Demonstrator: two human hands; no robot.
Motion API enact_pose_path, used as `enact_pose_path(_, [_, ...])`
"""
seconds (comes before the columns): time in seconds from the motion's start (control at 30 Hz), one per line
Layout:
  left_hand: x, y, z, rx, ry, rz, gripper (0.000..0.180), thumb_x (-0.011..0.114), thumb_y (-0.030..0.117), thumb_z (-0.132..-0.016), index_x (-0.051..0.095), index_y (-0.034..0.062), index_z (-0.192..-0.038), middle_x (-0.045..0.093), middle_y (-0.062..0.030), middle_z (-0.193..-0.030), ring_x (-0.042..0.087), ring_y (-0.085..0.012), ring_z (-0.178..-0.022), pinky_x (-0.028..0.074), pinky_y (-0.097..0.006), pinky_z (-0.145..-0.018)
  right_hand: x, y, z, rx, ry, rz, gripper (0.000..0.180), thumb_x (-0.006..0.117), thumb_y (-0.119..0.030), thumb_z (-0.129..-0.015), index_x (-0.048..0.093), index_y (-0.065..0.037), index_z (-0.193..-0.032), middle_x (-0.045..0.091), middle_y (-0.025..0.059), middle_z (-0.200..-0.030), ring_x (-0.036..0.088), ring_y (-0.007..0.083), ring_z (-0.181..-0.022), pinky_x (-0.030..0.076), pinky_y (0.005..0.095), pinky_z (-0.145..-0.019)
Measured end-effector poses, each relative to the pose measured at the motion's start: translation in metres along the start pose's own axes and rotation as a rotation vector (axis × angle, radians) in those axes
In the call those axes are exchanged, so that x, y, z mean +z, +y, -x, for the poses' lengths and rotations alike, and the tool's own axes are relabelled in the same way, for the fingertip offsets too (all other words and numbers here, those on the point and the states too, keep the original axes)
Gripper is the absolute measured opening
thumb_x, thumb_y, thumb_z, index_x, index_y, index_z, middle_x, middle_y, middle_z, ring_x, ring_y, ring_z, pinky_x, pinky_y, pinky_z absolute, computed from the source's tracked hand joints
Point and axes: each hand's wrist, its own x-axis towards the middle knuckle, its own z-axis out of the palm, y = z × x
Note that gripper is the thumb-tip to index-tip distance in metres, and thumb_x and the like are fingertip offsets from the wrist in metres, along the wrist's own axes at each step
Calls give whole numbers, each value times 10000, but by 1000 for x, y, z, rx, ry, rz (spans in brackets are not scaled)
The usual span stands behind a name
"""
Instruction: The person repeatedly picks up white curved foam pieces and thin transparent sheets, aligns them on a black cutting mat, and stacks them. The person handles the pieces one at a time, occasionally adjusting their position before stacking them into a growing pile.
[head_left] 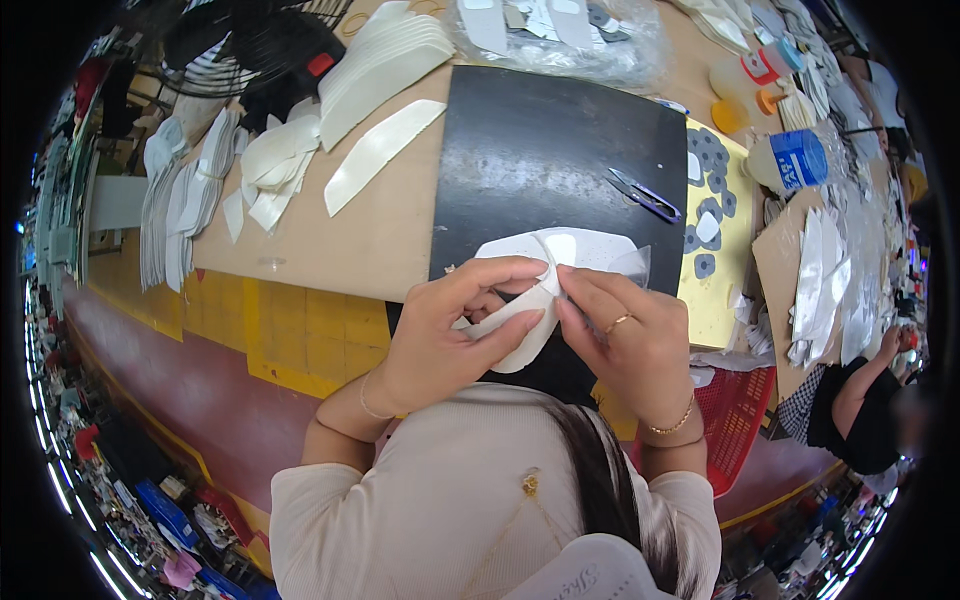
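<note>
Bending in the near middle of the scene as a thin white piece [522,348], rounding at the near end.

Pale whites and creams on black, with yellow, red and blue around

The white material [522,347] is plain at its near part and finely dotted at its far part. It shows against a black mat [560,130] on a tan table [290,240]. The snips [655,200] have purple handles. Cream colours the single strip [385,155] and the stacked strips [385,65]. Dark grey patches [705,265] spot a yellow board [718,312]. One bottle [790,160] wears a blue label; another [757,67], a red-and-white label and blue cap. The basket [738,420] is red, the bracelet [675,420] gold, the shirt [450,470] beige.
</note>
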Motion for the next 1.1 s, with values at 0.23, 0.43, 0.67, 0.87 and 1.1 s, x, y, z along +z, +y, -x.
enact_pose_path(0.23, [-35, -4, 13, -106, 208, 303, 442, 677, -92, -832, 522, -40, -1243, 665, -129, -993, 670, -142, -902, 547, -238, -750, 18, 0, -52, -109, -170, -93, 167, 723, -108, -785, 714, -61, -944, 687, 74, -820, 640, 201, -564, 492, 295, -503])
enact_pose_path(0.43, [-74, -15, 39, -136, 379, 558, 443, 679, -81, -823, 519, -46, -1234, 663, -124, -1004, 667, -135, -899, 532, -209, -767, 54, 12, -122, 273, -367, -364, 180, 658, -155, -826, 707, 14, -862, 593, 75, -581, 513, 111, -477, 402, 256, -484])
enact_pose_path(0.67, [-98, -30, 71, -178, 480, 530, 242, 647, 50, -896, 622, -40, -1120, 672, -109, -1048, 641, -122, -924, 506, -248, -828, 138, -5, -190, 212, -626, -406, 280, 611, -231, -844, 699, 35, -855, 632, 62, -625, 505, 94, -481, 411, 258, -472])
enact_pose_path(0.87, [-105, -35, 82, -179, 512, 559, 230, 638, 58, -896, 637, -42, -1103, 678, -109, -1044, 632, -123, -946, 494, -252, -856, 205, -33, -241, 261, -633, -664, 306, 592, -228, -929, 675, 41, -1047, 679, 29, -782, 466, 54, -475, 366, 209, -435])
enact_pose_path(1.1, [-108, -42, 79, -130, 413, 886, 244, 565, 90, -944, 610, -18, -1157, 669, -88, -974, 618, -92, -663, 498, -209, -554, 144, -39, -211, -87, -591, -459, 413, 693, -335, -861, 686, -35, -1145, 712, 88, -858, 655, 184, -697, 499, 321, -648])
